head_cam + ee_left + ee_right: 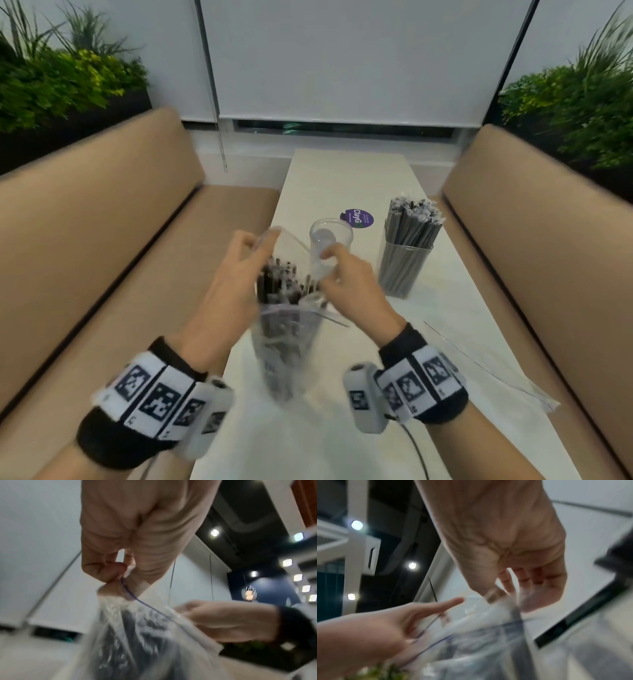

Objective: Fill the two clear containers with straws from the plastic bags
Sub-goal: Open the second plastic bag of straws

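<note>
Both hands, left hand [236,274] and right hand [349,284], each grip pinching open clear plastic bag of dark straws [287,329]; right clear container [404,270] sitting full, middle clear cup [330,250] waiting empty.

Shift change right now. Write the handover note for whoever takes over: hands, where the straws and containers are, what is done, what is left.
Left hand: pinches one edge of the plastic bag mouth.
Right hand: pinches the opposite edge; together they hold the mouth open above the table.
The bag is upright and full of straws.
Done: the filled container, on the right side, is packed with straws.
Left: the empty container, just beyond the bag, has none yet; move the bag's straws into it.
A flat emptied bag lies near the right edge.
</note>
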`<state>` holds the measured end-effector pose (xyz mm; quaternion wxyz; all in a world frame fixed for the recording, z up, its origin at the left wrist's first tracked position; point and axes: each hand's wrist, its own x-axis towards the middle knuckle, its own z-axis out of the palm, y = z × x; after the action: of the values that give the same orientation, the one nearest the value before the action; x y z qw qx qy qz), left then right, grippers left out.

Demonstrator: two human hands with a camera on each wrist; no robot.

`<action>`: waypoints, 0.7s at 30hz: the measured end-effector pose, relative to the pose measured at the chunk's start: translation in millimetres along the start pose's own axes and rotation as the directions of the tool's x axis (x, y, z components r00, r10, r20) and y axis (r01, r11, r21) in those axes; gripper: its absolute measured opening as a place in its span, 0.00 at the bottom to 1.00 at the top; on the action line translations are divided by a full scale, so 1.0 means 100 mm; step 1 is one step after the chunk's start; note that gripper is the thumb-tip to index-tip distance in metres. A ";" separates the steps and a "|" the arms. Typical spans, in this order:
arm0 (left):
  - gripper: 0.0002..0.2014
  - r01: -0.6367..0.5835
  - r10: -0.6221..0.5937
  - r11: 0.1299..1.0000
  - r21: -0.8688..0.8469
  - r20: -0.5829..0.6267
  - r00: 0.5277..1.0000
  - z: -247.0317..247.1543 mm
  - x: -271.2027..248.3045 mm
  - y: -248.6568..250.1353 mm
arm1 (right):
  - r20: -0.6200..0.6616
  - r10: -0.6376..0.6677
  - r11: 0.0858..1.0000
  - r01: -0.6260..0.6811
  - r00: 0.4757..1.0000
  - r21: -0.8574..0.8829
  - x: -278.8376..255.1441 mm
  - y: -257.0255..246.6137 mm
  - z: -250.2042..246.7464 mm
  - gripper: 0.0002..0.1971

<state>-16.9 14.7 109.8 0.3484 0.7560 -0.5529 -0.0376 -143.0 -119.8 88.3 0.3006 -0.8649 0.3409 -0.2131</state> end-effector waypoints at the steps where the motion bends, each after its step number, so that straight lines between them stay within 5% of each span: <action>1: 0.28 0.012 -0.007 0.993 0.116 -0.040 0.999 -0.07 -0.05 -0.08 | -0.058 0.028 0.999 -0.030 0.998 -0.033 0.00 0.10 -0.10 0.16; 3: 0.36 0.046 -0.039 0.891 0.452 -0.024 0.999 -0.15 -0.22 -0.23 | -0.137 0.031 0.996 -0.043 0.990 -0.080 -0.04 0.26 -0.27 0.14; 5: 0.48 0.130 -0.163 0.874 0.469 0.031 0.986 -0.14 -0.29 -0.39 | -0.170 0.002 0.996 -0.017 0.985 -0.088 -0.10 0.31 -0.33 0.15; 7: 0.57 0.106 -0.154 0.910 0.400 0.090 0.984 -0.09 -0.25 -0.55 | -0.225 -0.031 0.998 0.016 0.974 -0.069 -0.14 0.31 -0.24 0.15; 10: 0.65 -0.007 0.014 0.997 -0.071 0.091 0.996 0.05 -0.14 -0.60 | -0.210 0.010 0.998 0.004 0.978 0.065 -0.19 0.32 -0.05 0.12; 13: 0.57 0.215 -0.106 0.813 -0.541 0.226 0.968 0.23 -0.13 -0.51 | 0.055 0.163 0.952 -0.171 0.985 0.255 -0.23 0.35 0.12 0.14; 17: 0.54 0.249 -0.118 0.807 -0.536 0.267 0.956 0.28 -0.09 -0.58 | 0.228 0.332 0.611 -0.392 0.915 0.688 -0.26 0.37 0.03 0.12; 21: 0.54 0.299 -0.054 0.783 -0.546 0.419 0.906 0.19 -0.10 -0.56 | 0.334 0.259 0.397 -0.415 0.907 0.819 -0.30 0.44 -0.02 0.18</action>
<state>15.8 21.9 60.3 0.4494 0.6342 -0.4942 -0.3894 -185.0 -124.7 56.1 0.7607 -0.5138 0.3270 -0.2245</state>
